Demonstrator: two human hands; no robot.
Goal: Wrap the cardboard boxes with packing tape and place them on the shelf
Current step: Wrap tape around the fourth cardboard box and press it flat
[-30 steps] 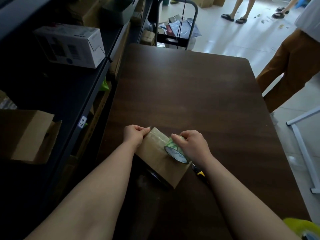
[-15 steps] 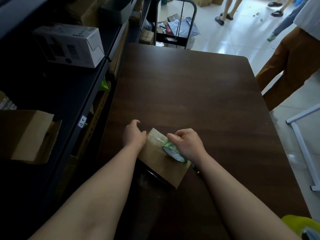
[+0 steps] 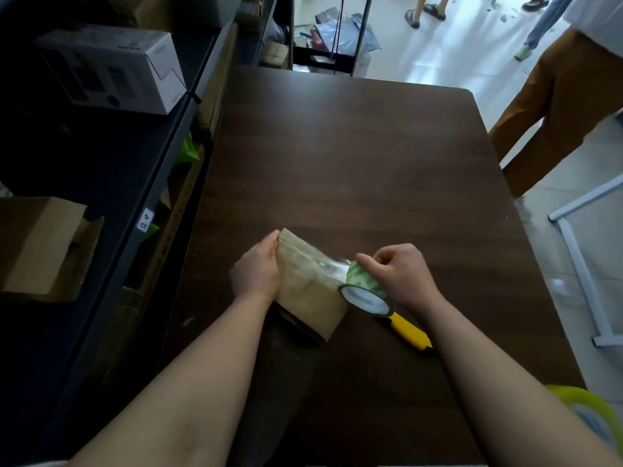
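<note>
My left hand (image 3: 257,276) gripping the box (image 3: 308,291) edge on the table (image 3: 354,156), my right hand (image 3: 401,276) grasping the tape roll (image 3: 364,289), clear tape stretched between, yellow knife (image 3: 406,330) beside

A dark brown wood-grain bench (image 3: 354,156) fills the middle of the room. Along the bench's left side runs a dark metal shelving rack (image 3: 161,153), in deep shadow, carrying a white printed carton (image 3: 111,67) and an open brown cardboard box (image 3: 40,247). Beyond the bench's far end stands a black metal cart (image 3: 332,38) with loose wrappings. To the right of the bench lies a pale tiled floor (image 3: 472,52), brightly lit, with a white metal frame (image 3: 580,264) standing on it.
</note>
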